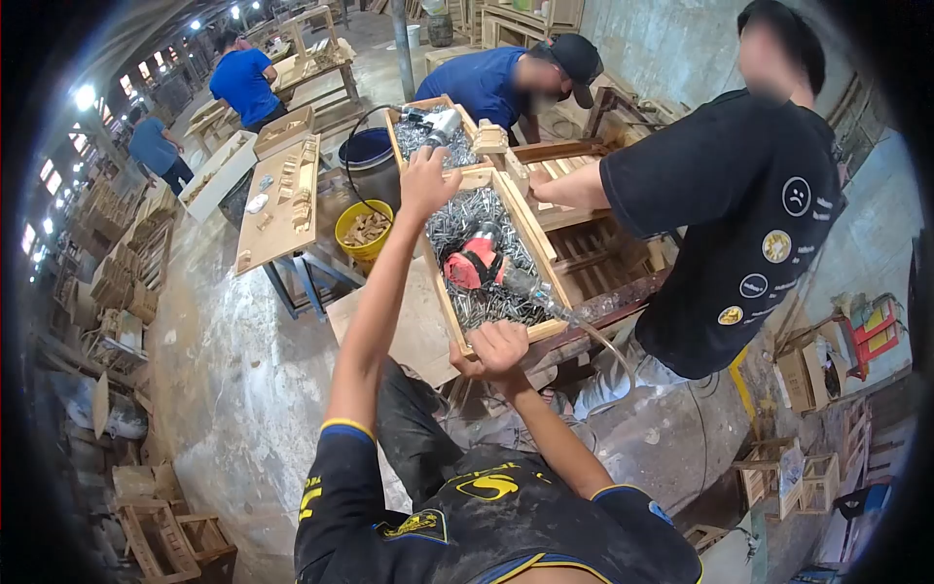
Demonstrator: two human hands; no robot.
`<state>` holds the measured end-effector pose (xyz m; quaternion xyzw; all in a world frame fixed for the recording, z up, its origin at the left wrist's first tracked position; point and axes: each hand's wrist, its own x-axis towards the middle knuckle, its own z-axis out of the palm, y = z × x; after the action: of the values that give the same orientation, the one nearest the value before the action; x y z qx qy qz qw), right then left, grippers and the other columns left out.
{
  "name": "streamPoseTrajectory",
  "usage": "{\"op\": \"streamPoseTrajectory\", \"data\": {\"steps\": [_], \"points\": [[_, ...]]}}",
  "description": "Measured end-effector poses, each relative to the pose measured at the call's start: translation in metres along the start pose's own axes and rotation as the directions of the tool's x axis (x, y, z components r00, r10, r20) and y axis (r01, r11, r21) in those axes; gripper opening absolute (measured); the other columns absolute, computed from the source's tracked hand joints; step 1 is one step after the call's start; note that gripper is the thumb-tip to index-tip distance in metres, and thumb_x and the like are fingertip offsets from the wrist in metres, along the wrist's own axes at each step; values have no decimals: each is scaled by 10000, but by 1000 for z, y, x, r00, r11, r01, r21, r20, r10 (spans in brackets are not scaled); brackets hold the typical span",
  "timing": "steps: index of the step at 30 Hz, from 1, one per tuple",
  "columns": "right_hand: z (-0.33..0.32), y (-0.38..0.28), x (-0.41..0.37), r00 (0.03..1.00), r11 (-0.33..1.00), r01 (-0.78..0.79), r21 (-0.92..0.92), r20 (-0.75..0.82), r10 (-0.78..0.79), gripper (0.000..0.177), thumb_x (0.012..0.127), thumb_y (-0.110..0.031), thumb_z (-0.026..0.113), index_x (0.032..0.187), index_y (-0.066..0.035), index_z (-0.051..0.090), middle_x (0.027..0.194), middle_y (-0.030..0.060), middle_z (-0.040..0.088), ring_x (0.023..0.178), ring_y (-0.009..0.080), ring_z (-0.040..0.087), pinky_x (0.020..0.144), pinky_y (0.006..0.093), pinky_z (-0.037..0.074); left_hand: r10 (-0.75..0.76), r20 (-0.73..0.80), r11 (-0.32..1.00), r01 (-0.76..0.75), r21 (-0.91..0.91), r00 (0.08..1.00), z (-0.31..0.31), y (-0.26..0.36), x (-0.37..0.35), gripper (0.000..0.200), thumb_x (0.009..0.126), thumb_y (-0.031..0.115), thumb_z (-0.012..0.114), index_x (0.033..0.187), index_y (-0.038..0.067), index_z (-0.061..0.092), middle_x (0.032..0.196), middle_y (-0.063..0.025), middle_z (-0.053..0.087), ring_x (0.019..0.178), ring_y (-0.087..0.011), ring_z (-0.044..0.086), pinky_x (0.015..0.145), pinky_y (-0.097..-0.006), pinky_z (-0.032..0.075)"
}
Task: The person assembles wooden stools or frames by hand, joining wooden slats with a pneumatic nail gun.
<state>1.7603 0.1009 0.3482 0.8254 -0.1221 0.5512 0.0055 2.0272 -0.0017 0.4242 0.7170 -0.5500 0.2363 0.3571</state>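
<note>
A long wooden box (541, 243) full of loose metal screws (462, 219) lies in front of me. My right hand (494, 348) is closed over its near end board, fingers bent across the rim. Farther up, my left hand (428, 180) is closed at the box's far left corner, its fingertips partly hidden. On the screws rests a red and black air-powered driver (475, 265), with a hose (598, 336) running off to the right. Beyond it, a second wooden box (397, 131) holds more screws and a silver power tool (443, 125).
A yellow bucket (362, 251) of wood pieces and a dark blue drum (368, 146) stand left of the boxes. A person in a black shirt (720, 185) reaches in from the right; another in blue (477, 83) bends beyond. A workbench (263, 219) holds small wooden parts.
</note>
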Motion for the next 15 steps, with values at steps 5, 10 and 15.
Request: {"op": "streamPoseTrajectory", "data": {"steps": [5, 10, 15], "points": [[2, 0, 0, 1000, 1000, 5, -9, -23, -5, 373, 736, -330, 637, 516, -154, 393, 529, 10, 334, 478, 182, 378, 493, 333, 259, -10, 225, 965, -50, 258, 974, 52, -55, -18, 588, 680, 470, 683, 1156, 139, 589, 1071, -118, 606, 1066, -292, 546, 961, -464, 352], [0, -1, -1, 1000, 1000, -10, -24, 4, 10, 371, 739, -334, 635, 516, -157, 396, 530, 7, 336, 490, 178, 383, 500, 327, 271, -47, 216, 974, -3, 227, 975, 53, -55, -19, 528, 668, 488, 695, 1046, 126, 624, 1024, -104, 617, 1020, -284, 566, 964, -445, 352], [-1, -1, 0, 1000, 999, -20, -26, 6, 20, 360, 739, -332, 630, 524, -157, 400, 535, 5, 340, 497, 172, 384, 512, 318, 276, -60, 145, 984, 33, 177, 988, 53, -53, -18, 430, 678, 436, 672, 901, 71, 627, 948, -118, 600, 982, -298, 560, 961, -438, 358]]}}
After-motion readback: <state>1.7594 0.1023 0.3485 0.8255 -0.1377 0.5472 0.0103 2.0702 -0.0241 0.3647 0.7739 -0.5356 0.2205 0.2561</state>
